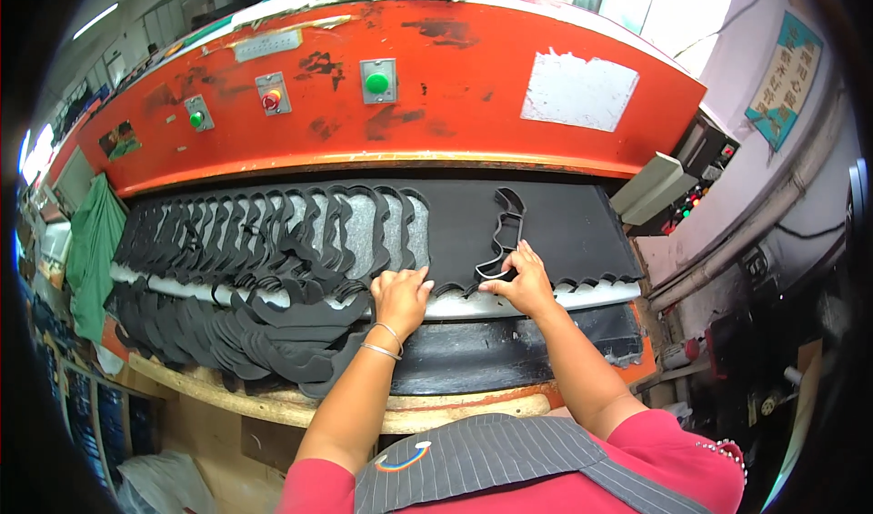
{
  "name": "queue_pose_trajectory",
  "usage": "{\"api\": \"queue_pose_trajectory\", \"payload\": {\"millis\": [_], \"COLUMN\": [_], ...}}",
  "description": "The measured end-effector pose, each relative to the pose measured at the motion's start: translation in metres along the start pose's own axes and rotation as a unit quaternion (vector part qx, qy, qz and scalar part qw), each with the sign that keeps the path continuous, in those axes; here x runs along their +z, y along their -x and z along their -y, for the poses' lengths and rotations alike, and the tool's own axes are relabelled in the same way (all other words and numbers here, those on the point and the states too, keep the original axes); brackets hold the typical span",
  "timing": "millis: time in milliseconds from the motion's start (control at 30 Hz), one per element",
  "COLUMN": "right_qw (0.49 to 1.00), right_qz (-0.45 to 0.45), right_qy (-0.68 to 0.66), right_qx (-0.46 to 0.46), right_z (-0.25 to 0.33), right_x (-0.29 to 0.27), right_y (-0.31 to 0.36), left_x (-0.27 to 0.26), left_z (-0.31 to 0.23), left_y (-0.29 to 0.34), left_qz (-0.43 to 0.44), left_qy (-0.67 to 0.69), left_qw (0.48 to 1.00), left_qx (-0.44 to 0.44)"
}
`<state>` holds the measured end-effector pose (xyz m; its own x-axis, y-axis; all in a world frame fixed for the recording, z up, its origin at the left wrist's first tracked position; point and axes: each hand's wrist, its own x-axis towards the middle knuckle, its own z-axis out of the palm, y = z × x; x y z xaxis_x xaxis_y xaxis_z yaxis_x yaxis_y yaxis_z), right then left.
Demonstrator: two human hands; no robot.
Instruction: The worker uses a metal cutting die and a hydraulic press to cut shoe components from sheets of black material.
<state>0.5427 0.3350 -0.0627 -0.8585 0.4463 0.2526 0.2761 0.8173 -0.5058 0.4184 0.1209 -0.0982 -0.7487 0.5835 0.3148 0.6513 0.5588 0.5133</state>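
My right hand [527,282] grips the near end of a curved metal cutting die [511,206], thumb on one side and fingers on the other. The die stands on the uncut part of a black sheet [568,232]. My left hand [400,297] is at the sheet's near edge, next to the last cut-out gap, fingers curled. What lies under those fingertips is hidden. Left of it, curved gaps in the sheet show a grey-white board [362,227] beneath. Cut black pieces [245,332] lie heaped along the near left side.
An orange machine beam [455,86] with green and red push buttons spans the far side. A wooden rail [455,414] runs along the near edge. At right are a control box [659,186] with small lights and wall pipes [727,241]. Green cloth [91,259] hangs at left.
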Motion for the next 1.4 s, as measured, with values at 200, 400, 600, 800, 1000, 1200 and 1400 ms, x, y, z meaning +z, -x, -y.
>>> {"api": "queue_pose_trajectory", "payload": {"millis": [200, 400, 600, 800, 1000, 1200, 1400], "right_qw": [0.987, 0.987, 0.983, 0.983, 0.983, 0.994, 0.965], "right_qz": [0.06, 0.053, 0.048, 0.057, 0.123, 0.034, -0.082], "right_qy": [-0.096, -0.031, -0.031, -0.023, 0.02, -0.05, -0.149], "right_qx": [-0.114, -0.151, -0.173, -0.173, -0.136, -0.094, -0.198], "right_z": [0.036, 0.031, 0.028, 0.028, 0.039, 0.092, 0.185], "right_x": [0.029, 0.046, 0.047, 0.046, 0.038, -0.016, -0.027], "right_y": [-0.037, -0.035, -0.032, -0.039, -0.051, -0.087, -0.182], "left_x": [0.003, 0.001, 0.001, 0.0, -0.021, -0.139, -0.246], "left_z": [0.0, 0.003, 0.0, -0.002, -0.003, 0.057, 0.261], "left_y": [0.001, 0.004, 0.005, -0.001, -0.007, -0.087, -0.148], "left_qz": [-0.003, -0.025, -0.041, -0.053, 0.013, -0.154, -0.342], "left_qy": [0.062, 0.066, 0.079, 0.077, 0.121, 0.275, 0.137], "left_qw": [0.998, 0.997, 0.996, 0.995, 0.992, 0.945, 0.897], "left_qx": [0.023, 0.038, 0.027, 0.019, -0.031, -0.092, -0.246]}}
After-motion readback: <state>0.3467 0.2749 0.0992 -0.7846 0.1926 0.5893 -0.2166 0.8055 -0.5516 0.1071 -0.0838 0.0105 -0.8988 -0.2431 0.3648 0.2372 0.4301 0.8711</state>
